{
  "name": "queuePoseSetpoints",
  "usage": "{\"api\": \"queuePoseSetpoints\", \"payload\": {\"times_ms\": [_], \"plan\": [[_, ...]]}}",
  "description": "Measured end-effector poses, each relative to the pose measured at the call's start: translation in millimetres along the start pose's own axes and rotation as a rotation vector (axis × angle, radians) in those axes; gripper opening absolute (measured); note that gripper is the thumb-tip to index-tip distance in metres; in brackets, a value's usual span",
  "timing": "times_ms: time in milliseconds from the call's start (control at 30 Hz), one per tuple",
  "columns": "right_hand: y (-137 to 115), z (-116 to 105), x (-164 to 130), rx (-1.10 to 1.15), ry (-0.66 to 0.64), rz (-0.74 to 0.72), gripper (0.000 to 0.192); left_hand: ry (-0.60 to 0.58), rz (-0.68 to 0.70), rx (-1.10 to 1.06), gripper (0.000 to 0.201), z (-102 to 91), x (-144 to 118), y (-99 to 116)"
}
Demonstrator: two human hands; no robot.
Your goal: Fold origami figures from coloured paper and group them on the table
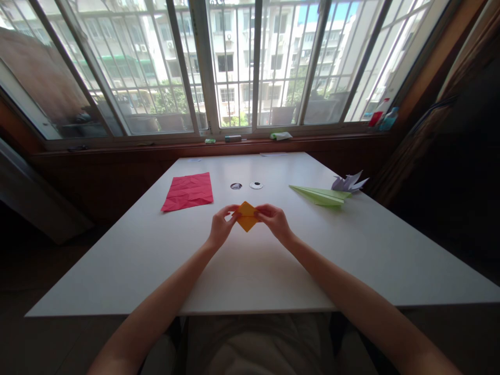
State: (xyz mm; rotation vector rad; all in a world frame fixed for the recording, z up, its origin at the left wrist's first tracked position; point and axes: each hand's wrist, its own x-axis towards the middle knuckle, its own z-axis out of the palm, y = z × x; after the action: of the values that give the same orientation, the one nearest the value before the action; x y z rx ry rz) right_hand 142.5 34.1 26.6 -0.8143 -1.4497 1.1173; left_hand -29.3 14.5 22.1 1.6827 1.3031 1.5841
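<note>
A small orange folded paper, diamond-shaped with a crease across its middle, is held up between my two hands above the table. My left hand pinches its left corner between thumb and fingers. On the other side, my right hand grips the right corner the same way. Just beyond the paper lie two small round pieces: a dark-patterned disc and a white disc with a black spot. My fingers partly cover the paper's side corners.
A creased red paper sheet lies on the white table to the left. At right are a light green paper plane and a pale purple folded paper. Small items, including a green-white packet, rest on the windowsill beyond.
</note>
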Motion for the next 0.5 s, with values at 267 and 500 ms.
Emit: {"api": "queuePoseSetpoints", "payload": {"times_ms": [267,500], "plan": [[-8.9,0.9,-10.4,-0.42,0.086,-0.356,0.019,-0.165,-0.002,-0.081,0.028,9.5,-8.2,5.5],[-9.9,4.0,-11.7,-0.598,-0.159,-0.648,0.023,-0.197,-0.194,-0.407,0.03,13.7,-4.2,7.1]]}}
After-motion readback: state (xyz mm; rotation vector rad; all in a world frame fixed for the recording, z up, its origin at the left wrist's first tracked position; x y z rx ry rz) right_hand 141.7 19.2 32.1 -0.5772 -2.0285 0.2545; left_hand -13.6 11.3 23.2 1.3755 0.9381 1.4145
